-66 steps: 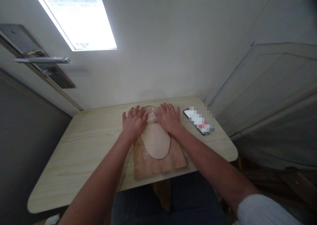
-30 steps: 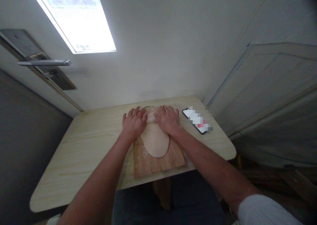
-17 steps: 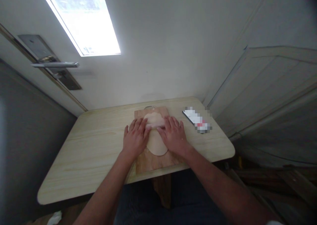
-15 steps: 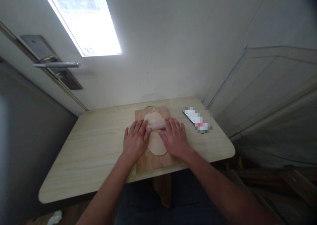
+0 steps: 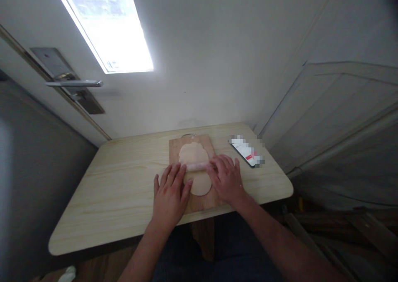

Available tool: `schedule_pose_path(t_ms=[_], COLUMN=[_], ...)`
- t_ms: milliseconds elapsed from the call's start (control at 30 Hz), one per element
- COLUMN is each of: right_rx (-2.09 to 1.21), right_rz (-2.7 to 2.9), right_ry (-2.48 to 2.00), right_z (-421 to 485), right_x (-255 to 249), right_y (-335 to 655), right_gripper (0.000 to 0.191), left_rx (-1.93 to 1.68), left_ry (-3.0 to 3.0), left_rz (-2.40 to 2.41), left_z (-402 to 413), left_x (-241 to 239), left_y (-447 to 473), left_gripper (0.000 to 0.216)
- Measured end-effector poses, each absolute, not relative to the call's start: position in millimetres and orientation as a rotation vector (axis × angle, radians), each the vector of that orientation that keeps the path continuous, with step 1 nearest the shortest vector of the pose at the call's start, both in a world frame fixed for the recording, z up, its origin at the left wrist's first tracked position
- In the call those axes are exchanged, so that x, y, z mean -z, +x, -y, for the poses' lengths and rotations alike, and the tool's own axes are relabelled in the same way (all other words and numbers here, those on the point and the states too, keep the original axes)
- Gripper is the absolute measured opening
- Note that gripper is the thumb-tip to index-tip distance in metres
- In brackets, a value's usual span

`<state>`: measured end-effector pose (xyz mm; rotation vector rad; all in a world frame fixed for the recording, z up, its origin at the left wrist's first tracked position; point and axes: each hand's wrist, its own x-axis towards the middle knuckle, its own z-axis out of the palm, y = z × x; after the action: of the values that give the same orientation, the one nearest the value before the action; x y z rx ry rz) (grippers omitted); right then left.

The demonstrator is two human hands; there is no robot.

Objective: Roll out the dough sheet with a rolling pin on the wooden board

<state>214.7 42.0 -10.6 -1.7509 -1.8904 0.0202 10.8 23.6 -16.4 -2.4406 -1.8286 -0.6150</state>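
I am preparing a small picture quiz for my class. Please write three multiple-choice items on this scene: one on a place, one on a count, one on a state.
1. Where does the phone lie?
A. on the table, right of the cutting board
B. on the board
C. on the floor

2. How many hands are on the rolling pin?
A. none
B. one
C. two

3. What state is the dough in?
A. a round ball
B. flattened into an oval sheet
C. cut into strips

Key:
1 A, it rests on bare tabletop beside the board.
2 C, the left hand and right hand press its two ends.
3 B, it lies thin and flat on the board.
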Motion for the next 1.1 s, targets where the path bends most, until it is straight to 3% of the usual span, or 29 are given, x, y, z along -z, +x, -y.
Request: schedule_pose_path(t_ms=[267, 400, 700, 1100], right_rx=[0.079, 0.024, -0.021, -0.143], right_rz=[2.015, 2.08, 2.149, 2.013], right_ry=[-1.906, -1.981, -1.998, -2.108], right_z=[-98.9, -105.6, -118.9, -142.6], right_x=[7.0, 6.5, 6.1, 1.9], right_y=[216.3, 213.5, 215.1, 213.6], right_gripper=[0.039, 0.046, 0.056, 0.067], left_rx=[0.875, 0.847, 0.3, 0.338], left_ry=[-2.382, -2.333, -2.438, -2.436], left_rz=[1.789, 1.901, 2.092, 2.043], left_z=[-52.4, -95.5, -146.8, -158.2], left_x=[2.3, -7.8, -11.3, -2.8], left_y=[13.1, 11.7, 11.8, 10.1], left_gripper=[0.027, 0.036, 0.052, 0.051])
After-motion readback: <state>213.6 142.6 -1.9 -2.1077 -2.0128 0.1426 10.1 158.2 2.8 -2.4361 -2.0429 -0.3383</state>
